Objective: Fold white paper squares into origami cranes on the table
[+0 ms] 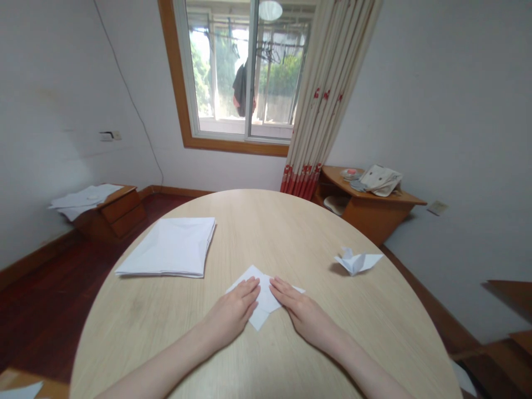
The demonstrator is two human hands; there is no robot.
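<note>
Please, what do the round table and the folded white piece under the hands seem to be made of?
The folded piece looks like thin white paper with a matte finish: it has sharp creases and no shine. The round table looks like pale wood or wood-look laminate with a smooth satin finish: it shows fine straight grain and a soft sheen, but the look cannot settle which.

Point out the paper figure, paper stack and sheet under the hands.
Paper figure (357, 262), head view, body.
Paper stack (166, 246), head view, top sheet.
Small folded sheet (264, 295), head view, exposed middle.

Single head cam, fwd & down across round wood table, close above L hand & R hand.
</note>
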